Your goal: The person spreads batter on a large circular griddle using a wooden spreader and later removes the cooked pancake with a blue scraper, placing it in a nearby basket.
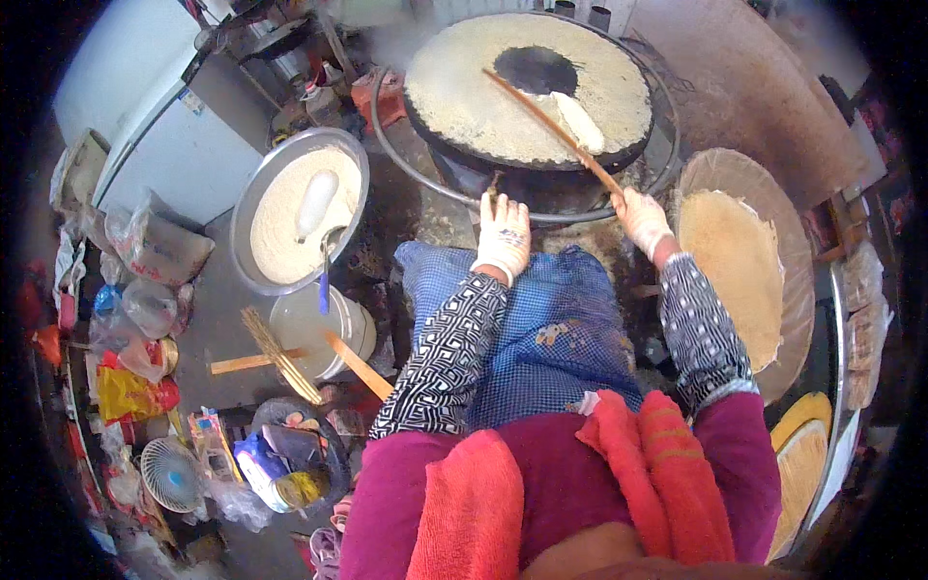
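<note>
Hands, as seen from my place in the room: the right hand [642,218], gloved, has its fingers closed round the near end of a wooden stick [551,127], just off the near right edge of the griddle [512,167]; the left hand [504,235], also gloved, is at the griddle's near side, fingers together and bent forward over the ring [570,217] that surrounds it. A small dark piece juts up at the left fingertips, but whether they grip it I cannot tell. The governing relation is the stick's slant: its long axis runs from the right hand forward and leftward across the griddle, its far tip over the batter [449,92] left of the dark bare patch [535,71] near the griddle's middle. A white lump [582,126] lies on the griddle's right half, just to the right of the stick, long axis roughly parallel to it. The right hand is the nearer to both; from it the lump lies forward and somewhat left, from the left hand forward and right. Flanking the griddle: a bowl [246,253] to its left, a tray [795,261] to its right.
</note>
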`<state>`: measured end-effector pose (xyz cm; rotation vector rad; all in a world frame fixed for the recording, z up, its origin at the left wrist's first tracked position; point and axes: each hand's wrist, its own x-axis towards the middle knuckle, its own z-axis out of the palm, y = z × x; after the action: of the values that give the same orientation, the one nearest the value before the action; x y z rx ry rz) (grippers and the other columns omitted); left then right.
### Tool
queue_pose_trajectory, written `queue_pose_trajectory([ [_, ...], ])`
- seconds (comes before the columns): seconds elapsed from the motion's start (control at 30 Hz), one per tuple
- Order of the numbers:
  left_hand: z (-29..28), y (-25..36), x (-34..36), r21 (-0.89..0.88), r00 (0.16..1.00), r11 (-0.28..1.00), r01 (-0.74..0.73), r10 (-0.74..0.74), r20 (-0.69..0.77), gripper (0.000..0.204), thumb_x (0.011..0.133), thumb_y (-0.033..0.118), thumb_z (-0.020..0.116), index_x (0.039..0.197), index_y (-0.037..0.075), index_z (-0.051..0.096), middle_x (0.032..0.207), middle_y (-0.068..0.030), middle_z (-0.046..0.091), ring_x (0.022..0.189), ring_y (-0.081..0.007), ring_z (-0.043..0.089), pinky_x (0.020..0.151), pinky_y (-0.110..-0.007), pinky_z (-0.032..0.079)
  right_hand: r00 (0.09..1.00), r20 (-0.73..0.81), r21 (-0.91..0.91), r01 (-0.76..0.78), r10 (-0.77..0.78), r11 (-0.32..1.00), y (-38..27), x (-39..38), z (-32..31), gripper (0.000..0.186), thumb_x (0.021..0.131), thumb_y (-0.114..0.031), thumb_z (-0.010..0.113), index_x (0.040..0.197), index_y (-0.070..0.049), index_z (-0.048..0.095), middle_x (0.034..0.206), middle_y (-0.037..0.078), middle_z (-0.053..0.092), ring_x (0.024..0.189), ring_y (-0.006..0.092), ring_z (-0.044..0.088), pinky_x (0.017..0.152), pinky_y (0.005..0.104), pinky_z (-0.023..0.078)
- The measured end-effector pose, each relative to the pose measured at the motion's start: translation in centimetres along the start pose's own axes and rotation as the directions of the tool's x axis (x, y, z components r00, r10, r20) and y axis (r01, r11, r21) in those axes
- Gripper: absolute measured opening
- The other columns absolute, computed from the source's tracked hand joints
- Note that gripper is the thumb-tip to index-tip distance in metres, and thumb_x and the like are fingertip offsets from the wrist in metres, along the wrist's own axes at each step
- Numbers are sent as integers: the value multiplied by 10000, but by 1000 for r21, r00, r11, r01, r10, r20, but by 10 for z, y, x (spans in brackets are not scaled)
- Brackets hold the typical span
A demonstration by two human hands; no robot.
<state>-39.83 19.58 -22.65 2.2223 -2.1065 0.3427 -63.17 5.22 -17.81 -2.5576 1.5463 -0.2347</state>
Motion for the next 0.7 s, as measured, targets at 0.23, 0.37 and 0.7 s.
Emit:
queue_pose_trajectory([
  [0.23, -18, -35, -5, 36, 994, 994, 100, -101, 38, 526, 860, 290, 538, 1309, 16, 522, 1359, -155, 522, 1347, -320, 404, 1139, -636, 96, 1000, -7, 73, -15, 15, 997, 55, -121, -14, 270, 959, -313, 522, 906, -53, 572, 773, 262, 634, 755, 463, 615, 668, 562, 484],
  [0.37, -29, -15, -6, -20, 994, 998, 65, -63, 94, 570, 869, 325, 535, 1343, 11, 491, 1416, -162, 471, 1359, -311, 384, 1132, -651, 94, 996, 66, 4, -56, 56, 998, 86, -162, -5, 257, 951, -309, 535, 905, -57, 565, 775, 264, 632, 760, 461, 617, 671, 565, 480],
  [0.7, -7, -7, -11, 131, 989, 991, 26, -45, 138, 544, 943, 242, 413, 1408, -38, 404, 1493, -214, 378, 1406, -369, 314, 1153, -620, 52, 997, 28, -129, -70, 74, 989, 54, -26, 10, 286, 971, -343, 477, 983, -68, 553, 823, 224, 670, 790, 427, 645, 728, 546, 498],
])
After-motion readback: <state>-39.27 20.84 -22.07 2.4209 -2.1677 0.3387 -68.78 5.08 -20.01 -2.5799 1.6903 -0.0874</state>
